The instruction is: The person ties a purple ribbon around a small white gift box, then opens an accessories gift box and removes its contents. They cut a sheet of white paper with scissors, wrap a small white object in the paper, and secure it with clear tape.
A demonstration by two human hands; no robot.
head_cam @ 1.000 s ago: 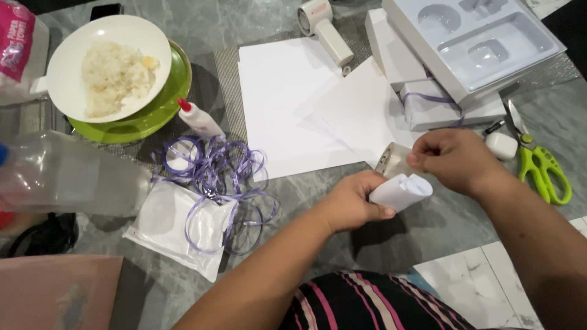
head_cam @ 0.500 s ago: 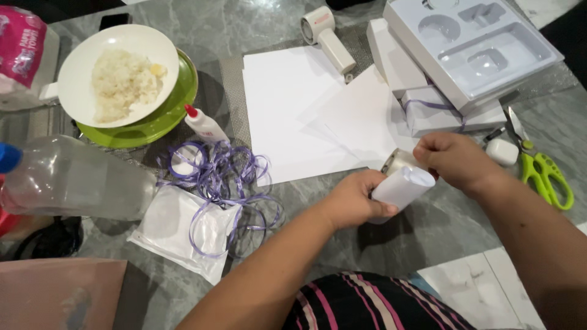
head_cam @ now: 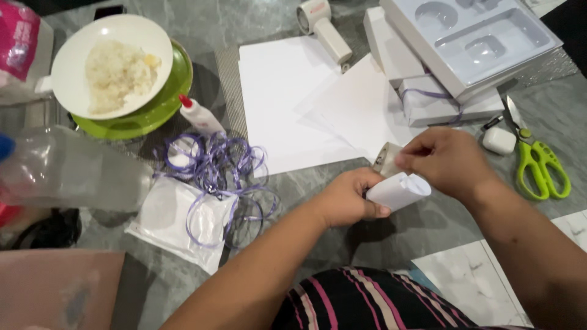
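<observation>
Above the grey surface (head_cam: 428, 238), both hands grasp a small tube (head_cam: 386, 160) wrapped in white paper (head_cam: 397, 190): left hand (head_cam: 345, 198) clenched beneath, right hand (head_cam: 446, 160) pinching its top. Right of the grip, green scissors (head_cam: 541, 171).

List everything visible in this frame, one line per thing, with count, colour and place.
paper-wrapped cylinder: one, white, held in both hands
paper sheets: several, white, table centre
ribbon: one tangle, purple, left of the sheets
glue bottle: one, white with red tip, above the ribbon
bowl of rice: one, white, on a green plate, upper left
plastic bottle: one, clear, lying at left
plastic pouch: one, white, under the ribbon
scissors: one, green handles, far right
tray insert: one, pale grey, upper right on white boxes
handheld fan: one, white, top centre
left hand: grips the cylinder
right hand: pinches its top end
</observation>
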